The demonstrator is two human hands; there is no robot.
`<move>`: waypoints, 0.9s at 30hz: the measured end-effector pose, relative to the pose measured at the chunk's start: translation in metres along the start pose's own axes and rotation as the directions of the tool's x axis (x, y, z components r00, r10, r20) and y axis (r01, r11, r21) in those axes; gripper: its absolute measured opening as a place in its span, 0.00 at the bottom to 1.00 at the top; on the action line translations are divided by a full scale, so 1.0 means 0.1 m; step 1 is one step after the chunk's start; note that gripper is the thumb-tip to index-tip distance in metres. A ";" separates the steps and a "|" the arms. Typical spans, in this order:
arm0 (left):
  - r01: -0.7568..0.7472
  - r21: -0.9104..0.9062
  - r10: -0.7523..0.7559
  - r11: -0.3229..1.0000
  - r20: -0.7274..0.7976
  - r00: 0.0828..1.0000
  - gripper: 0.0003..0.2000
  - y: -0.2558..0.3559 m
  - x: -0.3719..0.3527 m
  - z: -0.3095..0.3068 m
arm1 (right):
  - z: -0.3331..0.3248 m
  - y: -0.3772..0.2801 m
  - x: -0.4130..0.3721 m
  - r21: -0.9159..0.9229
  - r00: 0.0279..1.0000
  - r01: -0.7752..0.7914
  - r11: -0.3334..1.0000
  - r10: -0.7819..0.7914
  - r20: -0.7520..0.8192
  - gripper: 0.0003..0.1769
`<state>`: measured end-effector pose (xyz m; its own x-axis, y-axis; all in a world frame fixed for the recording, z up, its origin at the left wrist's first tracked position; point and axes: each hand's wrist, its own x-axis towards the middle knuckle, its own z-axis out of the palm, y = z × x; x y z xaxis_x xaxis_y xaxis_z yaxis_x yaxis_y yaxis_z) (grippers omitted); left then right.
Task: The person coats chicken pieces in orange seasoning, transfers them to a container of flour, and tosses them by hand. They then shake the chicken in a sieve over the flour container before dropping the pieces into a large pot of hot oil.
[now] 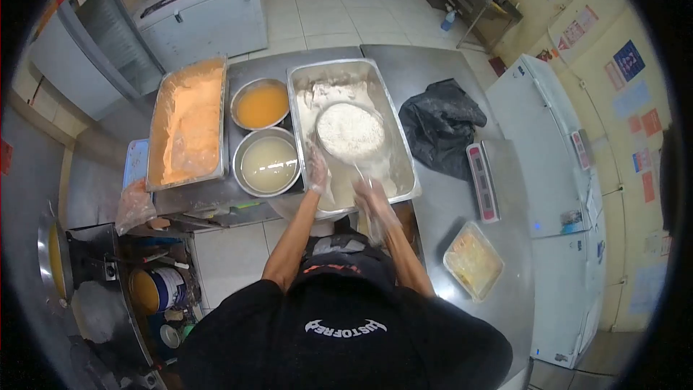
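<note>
A round sieve heaped with white flour sits inside a deep rectangular metal tray, over more flour. My right hand, in a loose clear plastic glove, is closed around the sieve's handle at the tray's near side. My left hand, also gloved in clear plastic, is at the sieve's left side with its fingers stretched out along the rim. Loose flour lies in the tray around the sieve.
Left of the tray stand a bowl of orange liquid, a bowl of pale liquid and a tray of orange powder. On the right are a black plastic bag, a scale and a plastic container.
</note>
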<state>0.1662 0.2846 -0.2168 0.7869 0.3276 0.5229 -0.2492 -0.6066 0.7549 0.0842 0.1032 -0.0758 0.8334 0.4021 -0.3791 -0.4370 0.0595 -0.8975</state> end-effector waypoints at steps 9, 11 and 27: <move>-0.035 -0.008 0.036 0.999 0.079 0.996 0.27 0.12 -0.11 -0.03 | -0.04 0.11 -0.13 -0.072 0.994 -0.041 0.997 0.033 -0.108 0.13; 0.016 0.050 -0.023 0.999 0.143 0.990 0.29 0.39 0.11 -0.27 | 0.07 0.09 0.10 -0.136 0.991 0.104 0.985 -0.114 -0.070 0.12; 0.005 0.508 0.014 0.861 -0.034 0.999 0.26 -0.27 0.06 -0.07 | 0.12 -0.19 -0.14 -0.124 0.998 0.057 0.991 -0.053 0.035 0.12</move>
<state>0.1739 0.3078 -0.2308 0.7636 0.3433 0.5468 0.0763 -0.8889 0.4516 0.0769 0.1074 -0.0513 0.8431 0.4298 -0.3232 -0.3438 -0.0313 -0.9385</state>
